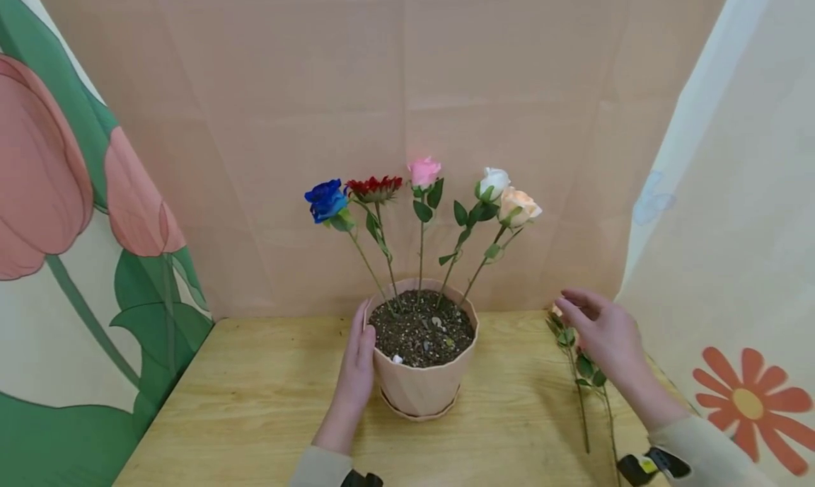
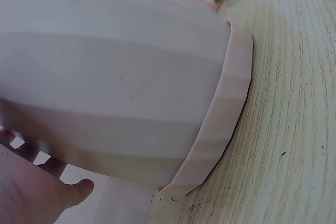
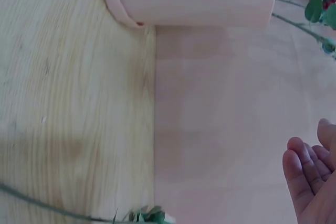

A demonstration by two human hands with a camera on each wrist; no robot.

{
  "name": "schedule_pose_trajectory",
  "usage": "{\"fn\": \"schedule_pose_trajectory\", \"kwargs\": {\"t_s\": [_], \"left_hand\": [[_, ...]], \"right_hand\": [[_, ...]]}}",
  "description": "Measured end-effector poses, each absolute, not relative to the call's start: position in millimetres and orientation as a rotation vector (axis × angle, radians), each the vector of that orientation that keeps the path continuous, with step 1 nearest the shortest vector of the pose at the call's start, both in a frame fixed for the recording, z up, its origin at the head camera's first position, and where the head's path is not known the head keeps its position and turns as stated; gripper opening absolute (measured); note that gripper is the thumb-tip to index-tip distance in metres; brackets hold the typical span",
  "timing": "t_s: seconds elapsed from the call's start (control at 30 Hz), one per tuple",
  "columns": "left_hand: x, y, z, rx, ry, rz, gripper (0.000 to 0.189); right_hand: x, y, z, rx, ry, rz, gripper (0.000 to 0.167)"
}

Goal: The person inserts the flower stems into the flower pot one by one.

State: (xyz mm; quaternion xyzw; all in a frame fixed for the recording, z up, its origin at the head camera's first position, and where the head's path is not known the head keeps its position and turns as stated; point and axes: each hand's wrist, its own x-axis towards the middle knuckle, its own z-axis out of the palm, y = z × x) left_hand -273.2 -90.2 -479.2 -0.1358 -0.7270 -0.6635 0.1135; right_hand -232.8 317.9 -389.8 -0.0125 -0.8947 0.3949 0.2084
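Note:
A pink flower pot (image 1: 420,388) filled with dark soil stands on a matching saucer. My left hand (image 1: 356,363) rests along the pot's left wall, fingers fairly straight; the left wrist view shows the thumb and parts of the fingers beside the pot (image 2: 115,77). In the soil stand a blue rose (image 1: 326,201), a dark red flower (image 1: 374,188), a pink rose (image 1: 424,171), a white rose (image 1: 494,182) and a peach rose (image 1: 518,207). Above loose flower stems (image 1: 579,402) at the table's right, my right hand (image 1: 605,338) has loosely bent fingers and holds nothing visible.
The wooden table (image 1: 255,395) runs back to a plain pinkish backdrop (image 1: 286,83). Printed flower panels rise at both sides, with large tulips (image 1: 38,168) on the left. The loose flowers' heads are partly hidden behind my right hand.

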Motion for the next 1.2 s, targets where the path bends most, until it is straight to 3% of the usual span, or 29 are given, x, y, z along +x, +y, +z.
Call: {"fn": "schedule_pose_trajectory", "kwargs": {"t_s": [0.93, 1.2], "left_hand": [[-273.9, -90.4, -479.8, -0.424, -2.129, -1.946, 0.055], [-273.2, -90.4, -480.1, -0.424, -2.123, -1.948, 0.055]], "right_hand": [[-216.0, 370.2, -428.8, -0.100, -2.546, 0.833, 0.050], [-211.6, 378.4, -440.4, -0.135, -2.589, 0.859, 0.055]]}}
